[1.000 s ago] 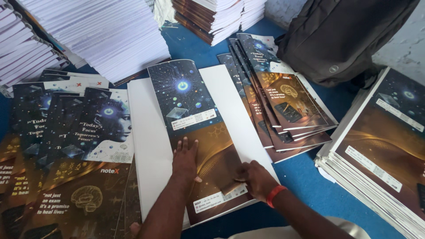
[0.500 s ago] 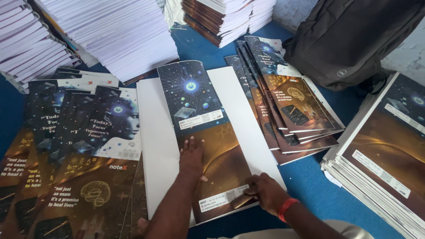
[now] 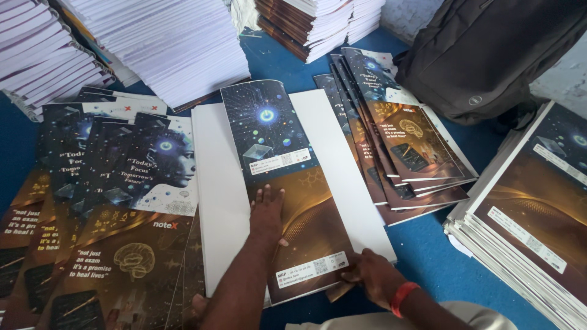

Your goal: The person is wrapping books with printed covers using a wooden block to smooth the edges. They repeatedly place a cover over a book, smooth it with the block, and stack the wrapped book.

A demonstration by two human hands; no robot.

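Far left, along the left edge of the blue surface (image 3: 440, 256): a fanned spread of printed cover sheets (image 3: 110, 208), dark blue above and brown-gold below, overlapping one another. Behind them, at the back left corner, stacks of white page blocks (image 3: 153, 43).

Centre: a white page block (image 3: 214, 183) lies flat, and a printed cover sheet (image 3: 278, 177) lies lengthwise on top of it, its blue half toward the back, its brown half toward the near edge.

Left hand (image 3: 267, 211): palm down on the brown half of this cover, fingers (image 3: 264, 194) extended flat and slightly spread, pressing, gripping nothing.

Right hand (image 3: 376, 275): at the near right corner of the cover, beside the white block's near edge, fingers curled onto the cover's edge; whether they pinch it or only press it cannot be told. A red band (image 3: 400, 295) circles the wrist.

Right of centre: a second fan of cover sheets (image 3: 397, 140), just beside the white block. Behind it, stacks of bound books (image 3: 312, 24) at the back edge, and a black backpack (image 3: 489, 55) at the back right corner.

Far right edge: a pile of covered notebooks (image 3: 526, 220), brown cover uppermost.
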